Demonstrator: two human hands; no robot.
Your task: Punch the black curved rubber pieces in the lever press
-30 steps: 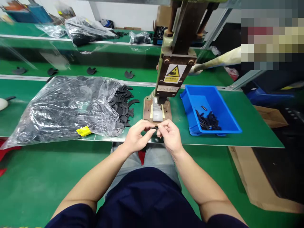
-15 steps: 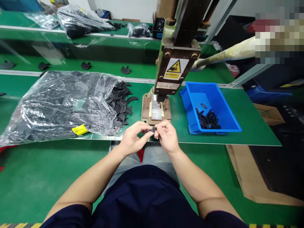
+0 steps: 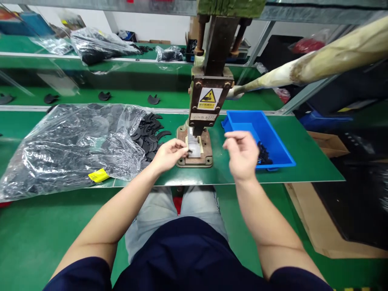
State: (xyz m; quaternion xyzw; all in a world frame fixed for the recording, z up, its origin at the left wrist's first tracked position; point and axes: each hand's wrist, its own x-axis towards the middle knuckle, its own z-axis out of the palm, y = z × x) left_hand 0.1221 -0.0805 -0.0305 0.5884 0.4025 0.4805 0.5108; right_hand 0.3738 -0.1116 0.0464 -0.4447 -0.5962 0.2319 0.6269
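Observation:
My left hand [image 3: 171,155] pinches a small black part [image 3: 190,151] between thumb and fingertips, at the left front of the press base [image 3: 182,141]. A metal fixture plate [image 3: 194,150] lies on that base, below the press ram [image 3: 198,130]. Held up at the near left corner of the blue bin [image 3: 277,147], my right hand [image 3: 242,155] has its fingers curled in towards the thumb. Whether anything is between them I cannot make out. Small black parts [image 3: 263,154] lie in the bin, partly hidden by my right hand.
A clear plastic bag [image 3: 75,141] of dark curved pieces covers the left of the bench, with loose curved pieces [image 3: 148,135] at its mouth. The wrapped press lever [image 3: 273,79] reaches out to the upper right. Several curved pieces [image 3: 153,99] stand along the strip behind.
My hands were together at the bench edge with the small black part between them. They have parted: the left went forward to the press base with it, the right moved right towards the bin.

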